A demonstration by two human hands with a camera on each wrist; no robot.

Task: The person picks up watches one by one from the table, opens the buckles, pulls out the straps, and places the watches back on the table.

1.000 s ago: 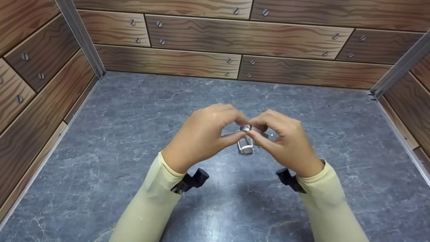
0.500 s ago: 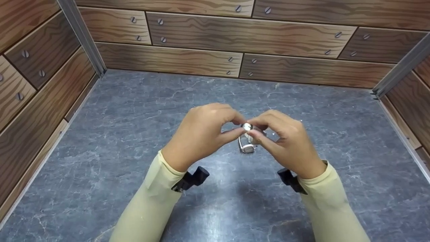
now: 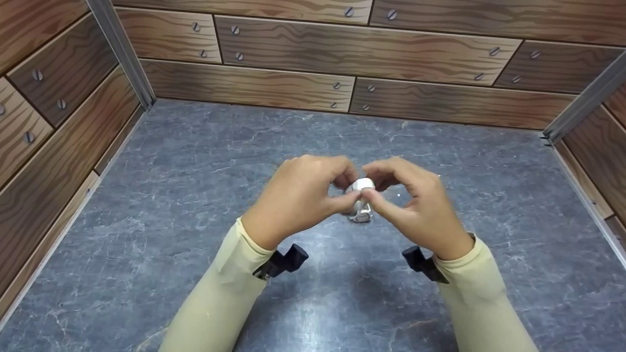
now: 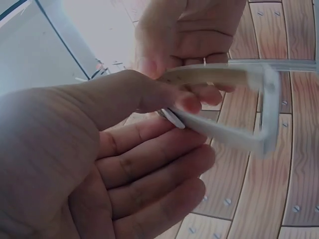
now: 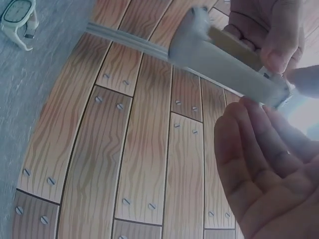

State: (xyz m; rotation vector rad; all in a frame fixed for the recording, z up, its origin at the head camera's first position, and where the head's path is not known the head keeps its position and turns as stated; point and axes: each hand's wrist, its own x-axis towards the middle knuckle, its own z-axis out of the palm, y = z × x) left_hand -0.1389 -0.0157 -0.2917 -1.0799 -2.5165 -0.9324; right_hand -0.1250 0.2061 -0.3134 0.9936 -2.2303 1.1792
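Observation:
Both hands meet over a small white strap loop [image 3: 363, 184]. In the left wrist view this strap loop [image 4: 270, 112] forms a long, squared frame with a tan inner side; its exact kind is blurred. My left hand [image 3: 305, 195] pinches one end between thumb and forefinger, while its other fingers spread loosely below in the left wrist view. The right hand [image 3: 413, 200] holds the same end, thumb on the near side and fingers behind. In the right wrist view the loop's thicker end [image 5: 187, 42] points away from the fingers. Fingertips cover parts of it.
A white wristwatch [image 5: 19, 15] lies on the grey marbled table [image 3: 195, 205], just beyond the hands' grip; fingers partly overlap this watch [image 3: 361, 216] in the head view. Wood-patterned walls [image 3: 283, 44] stand behind and at both sides. Black wrist cameras [image 3: 288, 259] sit on the sleeves.
Between the fingers the strap loop has turned, from a silvery edge to a shiny face to a white surface. My left fingers have shifted and the right forefinger has lifted slightly.

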